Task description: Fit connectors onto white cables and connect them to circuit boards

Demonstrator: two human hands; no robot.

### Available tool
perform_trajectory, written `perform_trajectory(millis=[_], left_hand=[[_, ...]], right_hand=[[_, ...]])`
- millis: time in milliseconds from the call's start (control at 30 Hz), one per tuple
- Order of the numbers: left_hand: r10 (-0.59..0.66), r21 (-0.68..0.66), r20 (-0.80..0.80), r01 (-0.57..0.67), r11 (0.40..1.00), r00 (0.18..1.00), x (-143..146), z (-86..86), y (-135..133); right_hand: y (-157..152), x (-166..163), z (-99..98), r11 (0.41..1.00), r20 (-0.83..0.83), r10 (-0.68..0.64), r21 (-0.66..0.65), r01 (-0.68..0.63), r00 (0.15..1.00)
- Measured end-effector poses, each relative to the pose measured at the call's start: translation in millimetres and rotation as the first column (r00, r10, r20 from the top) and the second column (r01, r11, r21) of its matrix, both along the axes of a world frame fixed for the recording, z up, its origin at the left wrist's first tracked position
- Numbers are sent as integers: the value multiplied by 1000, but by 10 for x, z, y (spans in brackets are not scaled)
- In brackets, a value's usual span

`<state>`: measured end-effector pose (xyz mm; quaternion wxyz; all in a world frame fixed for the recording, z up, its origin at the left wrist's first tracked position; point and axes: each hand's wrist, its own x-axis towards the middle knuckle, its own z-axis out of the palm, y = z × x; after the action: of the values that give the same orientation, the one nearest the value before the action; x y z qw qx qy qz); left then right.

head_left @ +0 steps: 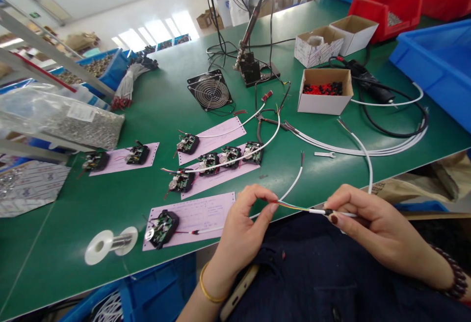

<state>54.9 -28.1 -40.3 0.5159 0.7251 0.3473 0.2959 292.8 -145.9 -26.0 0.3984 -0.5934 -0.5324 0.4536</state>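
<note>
Between my two hands stretches a white cable (pixel 317 211) whose thin coloured wires (pixel 294 206) are bared at one end. My left hand (pixel 248 224) pinches those wires between thumb and fingertips. Thumb and fingers of my right hand (pixel 379 224) close on the white jacket, at a small black piece (pixel 328 212) around it. Left of my left hand, a circuit board in a black housing (pixel 162 229) lies on a pink sheet (pixel 206 209), with a thin lead running from it. Behind my hands, another white cable end (pixel 296 182) rests on the table.
More circuit boards (pixel 209 163) lie on pink sheets. A solder spool (pixel 101 247) stands front left. Further back are pliers (pixel 259 128), a small fan (pixel 210 90) and a soldering iron stand (pixel 253 69). A box of red and black parts (pixel 326 101) and blue bin (pixel 441 62) are right.
</note>
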Motion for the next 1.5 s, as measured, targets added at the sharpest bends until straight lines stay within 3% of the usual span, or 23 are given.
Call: perform_trajectory(millis=[567, 1500], left_hand=[[26, 5, 15, -26, 1000, 1000, 25, 5, 17], [6, 39, -2, -6, 999, 1000, 14, -35, 29]], right_hand=[[-7, 4, -22, 1000, 30, 27, -5, -27, 999], [20, 2, 37, 975, 200, 69, 194, -109, 977]])
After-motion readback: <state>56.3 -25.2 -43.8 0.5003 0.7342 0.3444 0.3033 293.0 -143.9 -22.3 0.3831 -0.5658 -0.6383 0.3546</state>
